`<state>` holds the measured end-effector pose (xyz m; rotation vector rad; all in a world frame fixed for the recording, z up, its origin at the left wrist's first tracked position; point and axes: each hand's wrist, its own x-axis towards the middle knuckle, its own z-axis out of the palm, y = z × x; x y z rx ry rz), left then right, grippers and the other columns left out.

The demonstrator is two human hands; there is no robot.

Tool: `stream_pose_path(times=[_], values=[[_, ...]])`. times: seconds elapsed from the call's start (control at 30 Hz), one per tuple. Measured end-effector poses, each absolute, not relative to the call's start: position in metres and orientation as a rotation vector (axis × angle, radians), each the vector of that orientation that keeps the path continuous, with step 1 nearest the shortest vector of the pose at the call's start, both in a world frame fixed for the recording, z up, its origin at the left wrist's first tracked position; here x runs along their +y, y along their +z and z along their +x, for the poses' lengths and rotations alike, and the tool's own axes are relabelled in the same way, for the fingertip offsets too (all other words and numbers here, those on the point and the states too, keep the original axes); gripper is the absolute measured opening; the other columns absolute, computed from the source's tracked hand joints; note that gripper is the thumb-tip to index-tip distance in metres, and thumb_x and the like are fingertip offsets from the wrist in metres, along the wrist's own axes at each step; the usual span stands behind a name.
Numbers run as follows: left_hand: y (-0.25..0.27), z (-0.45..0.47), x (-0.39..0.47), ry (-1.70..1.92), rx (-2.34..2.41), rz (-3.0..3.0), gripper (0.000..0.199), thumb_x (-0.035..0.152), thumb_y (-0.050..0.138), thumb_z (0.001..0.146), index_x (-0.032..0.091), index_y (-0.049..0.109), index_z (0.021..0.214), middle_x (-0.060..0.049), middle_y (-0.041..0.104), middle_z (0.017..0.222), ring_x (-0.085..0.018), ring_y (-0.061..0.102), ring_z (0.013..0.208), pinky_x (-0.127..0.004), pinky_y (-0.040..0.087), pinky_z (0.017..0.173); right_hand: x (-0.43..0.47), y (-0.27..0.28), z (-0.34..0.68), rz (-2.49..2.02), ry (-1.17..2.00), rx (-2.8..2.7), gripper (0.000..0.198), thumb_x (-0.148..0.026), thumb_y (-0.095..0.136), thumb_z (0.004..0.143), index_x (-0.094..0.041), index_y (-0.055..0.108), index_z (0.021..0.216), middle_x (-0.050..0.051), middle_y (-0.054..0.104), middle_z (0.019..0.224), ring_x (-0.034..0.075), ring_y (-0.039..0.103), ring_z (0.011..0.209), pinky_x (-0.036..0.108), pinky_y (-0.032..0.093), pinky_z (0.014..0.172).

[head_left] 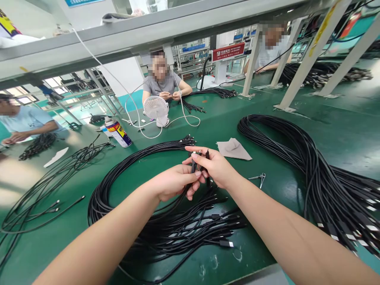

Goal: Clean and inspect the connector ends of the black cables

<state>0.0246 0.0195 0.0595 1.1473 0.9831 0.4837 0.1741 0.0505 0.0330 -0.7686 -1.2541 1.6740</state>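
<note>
My left hand (pixel 181 180) is closed round a few black USB cables (pixel 193 164) near their plug ends. From the other side my right hand (pixel 218 164) pinches the connectors at the top, its thumb and index finger beside a metal plug tip. A short dark piece (pixel 207 156) sticks up between the right fingers; its kind is hard to make out. Below both hands lies a coiled bundle of black cables (pixel 175 233), with plug ends pointing right. Its far ends (pixel 190 140) lie just beyond my fingers.
A second cable bundle (pixel 308 158) lies at right. Tweezers (pixel 259 178) and a grey cloth (pixel 234 149) are nearby. Farther off stand a spray can (pixel 118 132) and a white fan (pixel 156 109). Loose cables (pixel 59 182) spread at left. Several people sit around the green table (pixel 213 122).
</note>
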Motion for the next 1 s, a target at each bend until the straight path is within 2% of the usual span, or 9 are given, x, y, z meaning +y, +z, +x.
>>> stream_pose_path(times=[0.17, 0.3, 0.37, 0.47, 0.53, 0.67, 0.77, 0.87, 1.0], values=[[0.048, 0.028, 0.011, 0.614, 0.861, 0.97, 0.03, 0.039, 0.074, 0.076, 0.013, 0.064, 0.083, 0.004, 0.052, 0.058, -0.006, 0.043, 0.043, -0.023, 0.04, 0.045, 0.053, 0.031, 0.177, -0.784, 1.705, -1.385, 0.029, -0.026, 0.057, 0.088, -0.017, 0.067, 0.114, 0.007, 0.074, 0.099, 0.002, 0.046, 0.037, 0.018, 0.033, 0.035], [0.033, 0.03, 0.009, 0.709, 0.832, 0.902, 0.026, 0.033, 0.076, 0.075, 0.011, 0.064, 0.083, 0.004, 0.05, 0.06, -0.005, 0.043, 0.046, -0.023, 0.042, 0.048, 0.057, 0.024, 0.177, -0.824, 1.73, -1.49, 0.03, -0.022, 0.058, 0.089, -0.018, 0.066, 0.118, 0.008, 0.072, 0.106, 0.003, 0.051, 0.047, 0.018, 0.042, 0.044], [0.028, 0.032, 0.01, 0.753, 0.837, 0.868, 0.029, 0.036, 0.073, 0.078, 0.01, 0.063, 0.082, 0.004, 0.048, 0.06, -0.003, 0.038, 0.044, -0.02, 0.037, 0.045, 0.058, 0.025, 0.177, -0.89, 1.736, -1.524, 0.029, -0.024, 0.057, 0.09, -0.017, 0.067, 0.116, 0.008, 0.071, 0.106, 0.004, 0.052, 0.051, 0.019, 0.045, 0.048], [0.025, 0.033, 0.009, 0.801, 0.843, 0.781, 0.032, 0.04, 0.071, 0.08, 0.011, 0.059, 0.08, 0.008, 0.04, 0.054, 0.0, 0.025, 0.04, -0.014, 0.022, 0.039, 0.058, 0.03, 0.177, -0.964, 1.675, -1.597, 0.029, -0.031, 0.056, 0.092, -0.015, 0.067, 0.113, 0.006, 0.071, 0.099, 0.002, 0.047, 0.05, 0.018, 0.042, 0.049], [0.026, 0.032, 0.007, 0.831, 0.826, 0.739, 0.031, 0.04, 0.07, 0.081, 0.012, 0.056, 0.079, 0.01, 0.037, 0.052, 0.0, 0.022, 0.04, -0.013, 0.019, 0.039, 0.057, 0.035, 0.177, -0.979, 1.602, -1.612, 0.032, -0.032, 0.058, 0.091, -0.015, 0.065, 0.116, 0.002, 0.069, 0.084, 0.004, 0.049, 0.052, 0.019, 0.043, 0.051], [0.029, 0.027, 0.003, 0.88, 0.791, 0.734, 0.029, 0.038, 0.072, 0.08, 0.012, 0.058, 0.082, 0.008, 0.046, 0.051, 0.0, 0.029, 0.039, -0.014, 0.025, 0.04, 0.054, 0.04, 0.178, -0.96, 1.445, -1.596, 0.024, -0.027, 0.065, 0.083, -0.015, 0.068, 0.103, -0.004, 0.063, 0.064, 0.008, 0.057, 0.055, 0.023, 0.047, 0.06], [0.028, 0.025, 0.006, 0.853, 0.771, 0.773, 0.033, 0.041, 0.073, 0.078, 0.011, 0.061, 0.085, 0.004, 0.056, 0.051, -0.004, 0.042, 0.038, -0.017, 0.036, 0.041, 0.051, 0.039, 0.178, -0.946, 1.378, -1.619, 0.024, -0.03, 0.067, 0.079, -0.016, 0.069, 0.097, -0.003, 0.064, 0.064, 0.009, 0.056, 0.051, 0.024, 0.045, 0.054], [0.024, 0.025, 0.009, 0.822, 0.767, 0.774, 0.041, 0.045, 0.078, 0.071, 0.011, 0.062, 0.087, -0.004, 0.069, 0.064, -0.011, 0.06, 0.049, -0.025, 0.05, 0.052, 0.049, 0.036, 0.177, -0.993, 1.336, -1.618, 0.025, -0.036, 0.065, 0.079, -0.016, 0.07, 0.093, 0.0, 0.067, 0.069, 0.009, 0.056, 0.05, 0.023, 0.044, 0.049], [0.018, 0.027, 0.01, 0.811, 0.799, 0.762, 0.043, 0.047, 0.079, 0.068, 0.011, 0.065, 0.086, -0.009, 0.074, 0.08, -0.015, 0.067, 0.058, -0.029, 0.054, 0.061, 0.049, 0.032, 0.177, -1.108, 1.268, -1.677, 0.021, -0.037, 0.064, 0.08, -0.017, 0.069, 0.086, 0.0, 0.066, 0.067, 0.011, 0.058, 0.052, 0.025, 0.046, 0.052]])
